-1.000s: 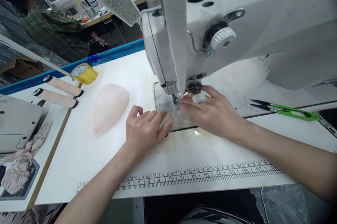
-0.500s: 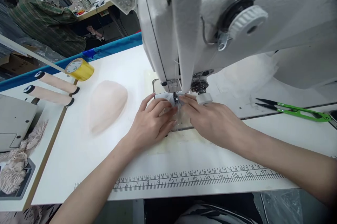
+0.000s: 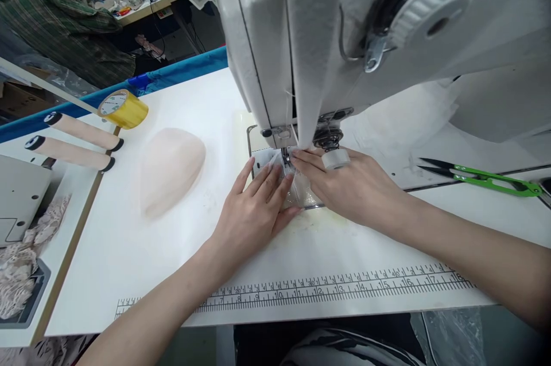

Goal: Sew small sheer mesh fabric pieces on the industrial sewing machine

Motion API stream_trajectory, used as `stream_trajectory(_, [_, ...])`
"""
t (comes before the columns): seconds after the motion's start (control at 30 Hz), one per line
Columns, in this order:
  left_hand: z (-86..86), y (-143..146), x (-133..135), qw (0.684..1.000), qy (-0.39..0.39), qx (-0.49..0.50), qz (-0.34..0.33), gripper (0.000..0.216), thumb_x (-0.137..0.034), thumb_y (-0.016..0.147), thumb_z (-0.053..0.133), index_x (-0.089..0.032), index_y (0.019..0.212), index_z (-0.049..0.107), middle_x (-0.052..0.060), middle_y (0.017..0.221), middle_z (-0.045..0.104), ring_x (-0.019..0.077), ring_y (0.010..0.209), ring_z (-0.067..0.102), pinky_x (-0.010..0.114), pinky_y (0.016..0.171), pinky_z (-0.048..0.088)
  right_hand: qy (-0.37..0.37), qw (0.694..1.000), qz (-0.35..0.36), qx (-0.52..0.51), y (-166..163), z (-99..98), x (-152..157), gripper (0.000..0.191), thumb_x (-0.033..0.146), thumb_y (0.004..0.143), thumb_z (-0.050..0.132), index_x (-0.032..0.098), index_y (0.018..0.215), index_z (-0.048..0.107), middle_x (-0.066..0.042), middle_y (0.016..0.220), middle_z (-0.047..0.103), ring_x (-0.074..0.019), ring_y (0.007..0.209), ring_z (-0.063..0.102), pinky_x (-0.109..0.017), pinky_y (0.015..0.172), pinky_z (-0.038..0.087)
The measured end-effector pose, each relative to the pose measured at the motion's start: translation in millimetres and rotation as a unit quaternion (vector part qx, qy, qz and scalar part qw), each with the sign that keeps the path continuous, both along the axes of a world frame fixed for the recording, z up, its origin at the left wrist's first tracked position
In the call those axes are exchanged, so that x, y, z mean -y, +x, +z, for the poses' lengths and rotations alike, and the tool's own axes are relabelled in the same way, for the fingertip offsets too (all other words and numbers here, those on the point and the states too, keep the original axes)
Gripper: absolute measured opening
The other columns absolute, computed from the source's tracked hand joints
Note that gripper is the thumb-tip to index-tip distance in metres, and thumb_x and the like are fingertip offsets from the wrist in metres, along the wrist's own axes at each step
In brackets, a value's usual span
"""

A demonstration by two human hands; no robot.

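My left hand (image 3: 253,205) lies with its fingers spread on the machine bed, just left of the presser foot (image 3: 284,156). Under its fingertips is a small piece of sheer white fabric (image 3: 294,188). On the other side of the foot, my right hand (image 3: 344,182) rests with fingers stretched out, the tips at the fabric beside the needle. The sewing machine (image 3: 262,56) stands over both hands, and its white knob (image 3: 336,158) covers part of the right one. A sheer pale pink cup-shaped piece (image 3: 174,171) lies on the table to the left.
Green-handled thread snips (image 3: 495,179) lie at right. More sheer fabric (image 3: 400,119) sits behind the machine head. Yellow tape (image 3: 124,109) and two thread spools (image 3: 71,152) are at left, near gathered lace (image 3: 19,280). A printed ruler (image 3: 301,291) runs along the front edge. Another person (image 3: 60,33) sits beyond.
My left hand has gone from bent fingers near the foot to flatter, spread fingers. The right hand stays beside the foot. The view has shifted slightly closer to the machine.
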State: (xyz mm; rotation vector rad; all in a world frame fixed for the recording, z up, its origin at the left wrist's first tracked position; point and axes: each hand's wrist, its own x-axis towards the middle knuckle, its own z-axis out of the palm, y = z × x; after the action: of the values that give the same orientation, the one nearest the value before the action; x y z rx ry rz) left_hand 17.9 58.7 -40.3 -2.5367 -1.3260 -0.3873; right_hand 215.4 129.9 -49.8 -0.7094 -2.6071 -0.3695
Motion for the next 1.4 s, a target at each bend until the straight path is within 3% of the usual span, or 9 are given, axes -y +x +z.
stream_trajectory(0.6, [-4.4,0.3,0.9,1.000,0.005,-0.002,0.014,0.048,-0.043,0.099,0.043,-0.008,0.128,0.057,0.017,0.129,0.060,0.0286,0.123,0.056,0.054,0.113,0.034,-0.015,1.000,0.010,-0.010,0.0,-1.2,1.9,0.031,0.005,0.088,0.047,0.005,0.114,0.065,-0.013,0.113,0.069,-0.0246,0.116,0.058,-0.037,0.095,0.048])
stream_trajectory(0.67, [-4.2,-0.3,1.7,1.000,0.000,0.004,0.017,0.052,-0.047,0.099,0.042,-0.008,0.130,0.056,0.018,0.131,0.058,0.0292,0.124,0.054,0.055,0.113,0.033,-0.007,0.999,0.021,-0.030,0.9,2.0,5.1,0.029,0.005,0.089,0.048,0.007,0.112,0.066,-0.011,0.109,0.070,-0.0233,0.111,0.060,-0.035,0.092,0.047])
stream_trajectory(0.8, [0.6,-6.1,4.0,0.999,0.009,0.027,-0.025,0.064,-0.060,0.091,0.050,-0.007,0.127,0.056,0.018,0.129,0.059,0.0320,0.125,0.053,0.057,0.114,0.030,-0.022,0.996,0.063,-0.058,4.3,12.7,11.9,0.020,0.010,0.091,0.049,0.013,0.094,0.069,-0.005,0.092,0.072,-0.0177,0.081,0.063,-0.032,0.078,0.047])
stream_trajectory(0.9, [3.3,-12.8,4.1,0.995,0.022,0.031,-0.088,0.046,-0.045,0.091,0.060,-0.009,0.119,0.061,0.014,0.118,0.067,0.0273,0.115,0.060,0.048,0.107,0.043,-0.082,0.990,0.108,-0.034,8.9,19.5,14.2,0.024,0.033,0.094,0.052,0.015,0.088,0.067,-0.006,0.086,0.069,-0.0186,0.076,0.060,-0.033,0.067,0.044])
stream_trajectory(0.97, [2.5,-15.9,2.8,0.992,0.042,0.031,-0.111,0.025,-0.024,0.092,0.059,-0.009,0.112,0.062,0.012,0.109,0.070,0.0226,0.104,0.065,0.040,0.097,0.051,-0.123,0.984,0.129,-0.016,11.9,22.1,14.2,0.042,0.053,0.090,0.055,0.013,0.095,0.066,-0.009,0.093,0.068,-0.0221,0.083,0.060,-0.035,0.068,0.044])
stream_trajectory(1.03, [0.5,-17.0,1.2,0.992,0.057,0.046,-0.105,0.018,-0.010,0.092,0.054,-0.009,0.107,0.062,0.010,0.105,0.071,0.0197,0.098,0.067,0.037,0.092,0.053,-0.156,0.979,0.132,-0.004,13.6,22.9,13.8,0.056,0.061,0.083,0.061,0.011,0.107,0.063,-0.012,0.105,0.066,-0.0251,0.091,0.059,-0.037,0.072,0.046])
stream_trajectory(1.13, [-1.5,-15.5,-0.6,0.992,0.034,0.094,-0.073,0.016,-0.006,0.091,0.052,-0.012,0.102,0.061,0.007,0.100,0.072,0.0169,0.091,0.068,0.036,0.091,0.053,-0.174,0.979,0.104,-0.002,12.5,20.5,13.5,0.047,0.038,0.083,0.067,0.008,0.118,0.058,-0.014,0.114,0.063,-0.0242,0.090,0.059,-0.036,0.072,0.048])
stream_trajectory(1.23, [-1.6,-12.6,-0.4,0.992,0.014,0.112,-0.059,0.013,-0.008,0.091,0.052,-0.012,0.099,0.062,0.007,0.099,0.072,0.0169,0.089,0.067,0.036,0.091,0.053,-0.117,0.989,0.087,-0.030,8.7,16.2,14.0,0.024,0.008,0.084,0.055,0.008,0.107,0.064,-0.012,0.109,0.066,-0.0205,0.082,0.061,-0.034,0.071,0.047])
stream_trajectory(1.4, [-1.1,-8.3,3.4,0.996,0.031,0.066,-0.059,0.031,-0.016,0.091,0.055,-0.008,0.121,0.058,0.014,0.121,0.066,0.0237,0.100,0.064,0.040,0.084,0.054,-0.016,0.992,0.112,-0.059,5.4,15.2,16.8,0.023,0.003,0.091,0.049,0.014,0.089,0.069,-0.004,0.097,0.072,-0.0191,0.092,0.064,-0.032,0.079,0.047])
